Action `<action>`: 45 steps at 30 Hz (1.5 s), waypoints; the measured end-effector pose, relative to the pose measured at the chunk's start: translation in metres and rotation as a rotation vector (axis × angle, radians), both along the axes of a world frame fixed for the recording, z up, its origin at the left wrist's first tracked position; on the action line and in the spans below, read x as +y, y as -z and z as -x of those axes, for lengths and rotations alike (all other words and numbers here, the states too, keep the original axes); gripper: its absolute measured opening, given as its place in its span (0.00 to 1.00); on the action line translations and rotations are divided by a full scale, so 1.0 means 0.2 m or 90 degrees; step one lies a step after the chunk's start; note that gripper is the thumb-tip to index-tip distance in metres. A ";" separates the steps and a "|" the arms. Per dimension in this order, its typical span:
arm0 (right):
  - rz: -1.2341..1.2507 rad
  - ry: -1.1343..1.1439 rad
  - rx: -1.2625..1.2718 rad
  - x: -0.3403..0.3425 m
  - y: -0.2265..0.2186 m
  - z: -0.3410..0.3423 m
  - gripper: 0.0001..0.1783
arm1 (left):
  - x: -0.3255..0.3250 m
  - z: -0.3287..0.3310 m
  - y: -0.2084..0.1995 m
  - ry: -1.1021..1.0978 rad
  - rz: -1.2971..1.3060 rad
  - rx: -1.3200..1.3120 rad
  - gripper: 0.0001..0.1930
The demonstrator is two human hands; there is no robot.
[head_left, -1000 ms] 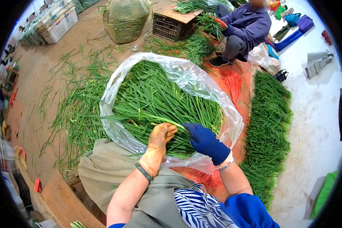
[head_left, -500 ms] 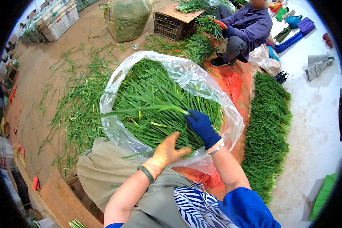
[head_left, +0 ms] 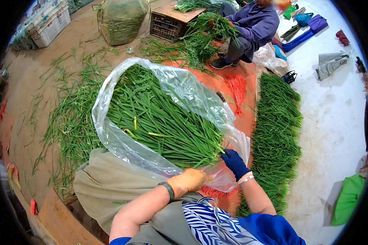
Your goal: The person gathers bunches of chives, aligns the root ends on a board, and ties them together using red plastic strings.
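A large clear plastic bag [head_left: 110, 132] lies open in front of me, full of long green garlic chives [head_left: 159, 118]. The stalks' pale ends point right, toward my right hand [head_left: 235, 163]. That hand wears a dark blue glove and is closed on a few chive ends at the edge of the pile. By the near rim of the bag, my left hand [head_left: 188, 181] wears a tan-orange glove. Its fingers are curled and partly hidden, so what they grip cannot be made out.
Bundled chives [head_left: 274, 139] stand in a long row at right, beside red ties [head_left: 235, 90] on an orange sheet. Loose chives [head_left: 75, 118] litter the floor at left. Across from me a seated person [head_left: 253, 24] holds chives near a dark crate [head_left: 167, 26]. A full sack [head_left: 122, 22] stands behind.
My right hand has moved down and right; the long chives it held out leftward now no longer stick out above the pile. My left hand has turned and its spread fingers have curled.
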State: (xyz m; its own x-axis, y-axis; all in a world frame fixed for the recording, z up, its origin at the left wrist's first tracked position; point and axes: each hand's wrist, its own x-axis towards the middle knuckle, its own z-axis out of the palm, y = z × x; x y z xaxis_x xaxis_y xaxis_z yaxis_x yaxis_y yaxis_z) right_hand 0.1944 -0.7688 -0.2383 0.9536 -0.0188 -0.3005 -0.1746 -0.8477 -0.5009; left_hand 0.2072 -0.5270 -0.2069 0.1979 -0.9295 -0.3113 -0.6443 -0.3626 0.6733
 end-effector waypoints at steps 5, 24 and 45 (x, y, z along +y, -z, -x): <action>0.121 -0.137 -0.183 0.21 -0.07 -0.05 0.49 | 0.01 0.01 0.02 0.046 0.018 -0.011 0.26; 0.107 -0.120 -0.086 0.29 0.04 -0.13 0.60 | 0.06 0.04 0.07 -0.021 0.021 0.048 0.19; 0.225 -0.212 -0.217 0.70 -0.46 0.00 0.31 | 0.01 0.05 -0.14 -0.598 0.622 1.448 0.29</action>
